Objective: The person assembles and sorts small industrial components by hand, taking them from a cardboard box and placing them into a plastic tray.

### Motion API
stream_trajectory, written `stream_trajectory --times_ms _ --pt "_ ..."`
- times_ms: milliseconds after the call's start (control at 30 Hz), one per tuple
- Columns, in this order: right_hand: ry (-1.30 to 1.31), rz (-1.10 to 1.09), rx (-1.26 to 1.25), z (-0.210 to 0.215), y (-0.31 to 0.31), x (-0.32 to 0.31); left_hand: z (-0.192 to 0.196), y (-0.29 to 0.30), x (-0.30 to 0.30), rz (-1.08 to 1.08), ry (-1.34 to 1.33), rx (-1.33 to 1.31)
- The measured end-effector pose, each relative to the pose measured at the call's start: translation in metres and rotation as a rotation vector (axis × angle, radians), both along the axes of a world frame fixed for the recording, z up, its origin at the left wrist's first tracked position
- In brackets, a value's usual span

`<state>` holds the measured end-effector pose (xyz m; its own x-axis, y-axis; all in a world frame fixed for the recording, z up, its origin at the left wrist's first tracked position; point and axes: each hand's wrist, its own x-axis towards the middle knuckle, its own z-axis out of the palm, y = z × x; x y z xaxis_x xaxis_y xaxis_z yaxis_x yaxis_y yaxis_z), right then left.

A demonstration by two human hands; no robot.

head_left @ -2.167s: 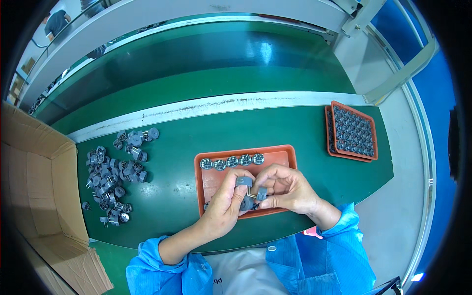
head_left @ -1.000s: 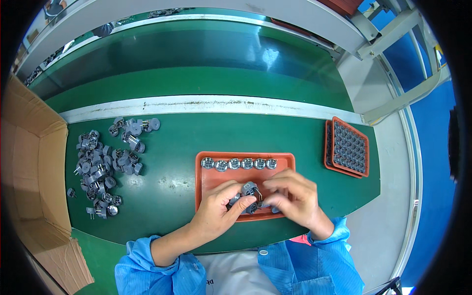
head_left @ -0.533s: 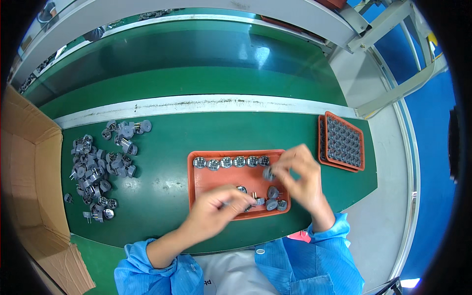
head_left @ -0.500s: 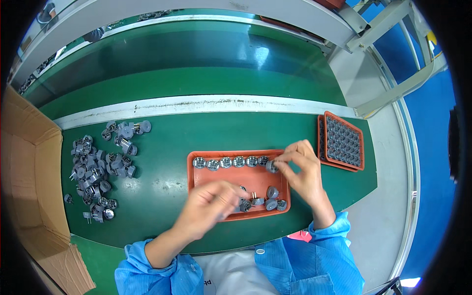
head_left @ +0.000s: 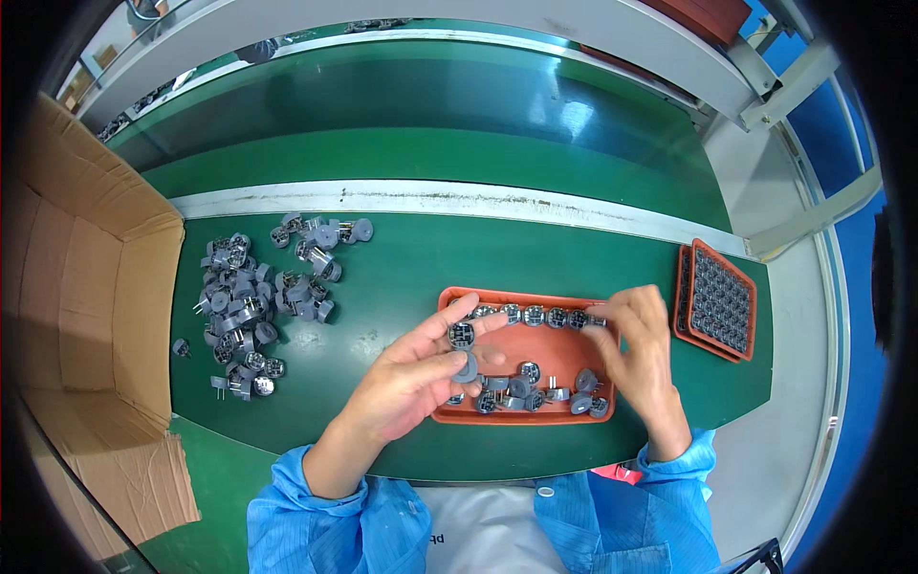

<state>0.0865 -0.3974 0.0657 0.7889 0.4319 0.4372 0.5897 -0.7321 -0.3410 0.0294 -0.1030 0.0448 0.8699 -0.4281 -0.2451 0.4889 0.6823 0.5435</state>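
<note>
My left hand [head_left: 397, 383], palm partly turned up, is raised over the left side of a shallow orange tray [head_left: 535, 418]. Its fingers pinch two round grey parts: one shows a circuit face [head_left: 461, 334], the other a plain grey cap [head_left: 466, 367]. At the tray's far right corner, my right hand [head_left: 639, 349] has thumb and fingertips around the end part [head_left: 597, 320] of a row. That row of similar parts [head_left: 534, 316] lies along the far wall, faces up; my left fingers cover some of it. Several loose parts [head_left: 519, 386], some with two metal pins, lie along the near side.
A heap of the same grey parts [head_left: 229, 297] spreads over the green table [head_left: 382, 263] at left. Beside it stands an open cardboard box [head_left: 143, 287]. Two stacked orange trays [head_left: 722, 297] filled with parts sit at right. A pale rail [head_left: 459, 196] crosses behind.
My left hand has risen from the loose parts in the tray and now shows two parts in its fingers. My right hand stays by the row's right end. The whole view has shifted.
</note>
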Motion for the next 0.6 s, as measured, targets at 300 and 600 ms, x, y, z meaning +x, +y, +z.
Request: stream_trajectory --times_ms 300,600 --pt "0.230 0.673 0.249 0.011 0.074 -0.005 -0.004 -0.009 -0.016 -0.227 -0.468 0.506" --pt "0.422 0.332 0.315 -0.020 0.083 0.016 -0.006 0.023 -0.026 0.216 -0.350 0.503"
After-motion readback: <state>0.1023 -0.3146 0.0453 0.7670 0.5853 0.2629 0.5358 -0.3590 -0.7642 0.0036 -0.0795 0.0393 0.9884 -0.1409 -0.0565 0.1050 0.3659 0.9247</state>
